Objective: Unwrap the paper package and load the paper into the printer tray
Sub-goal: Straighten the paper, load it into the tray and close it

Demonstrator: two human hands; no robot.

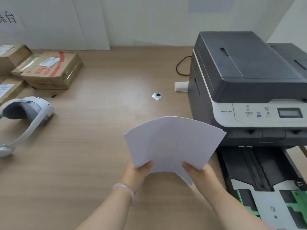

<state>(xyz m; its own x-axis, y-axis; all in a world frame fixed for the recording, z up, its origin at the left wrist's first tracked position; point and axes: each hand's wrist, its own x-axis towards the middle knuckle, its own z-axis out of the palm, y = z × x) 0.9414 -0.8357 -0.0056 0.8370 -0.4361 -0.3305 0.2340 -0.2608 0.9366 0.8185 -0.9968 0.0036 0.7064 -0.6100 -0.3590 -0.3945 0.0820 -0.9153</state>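
A stack of white paper (172, 143) is held above the wooden desk, bowed upward and slightly fanned at its far edge. My left hand (139, 173) grips its near left corner and my right hand (197, 171) grips its near right corner. To the right stands a dark grey and white printer (245, 83). Its paper tray (265, 188) is pulled out toward me, with green guides showing and no paper visible inside. No wrapper is in view.
Cardboard boxes (48, 70) are piled at the far left of the desk (93, 146). A white headset (25, 117) lies at the left edge. A round cable grommet (157, 96) sits mid-desk, and a black cable (181, 67) runs behind the printer.
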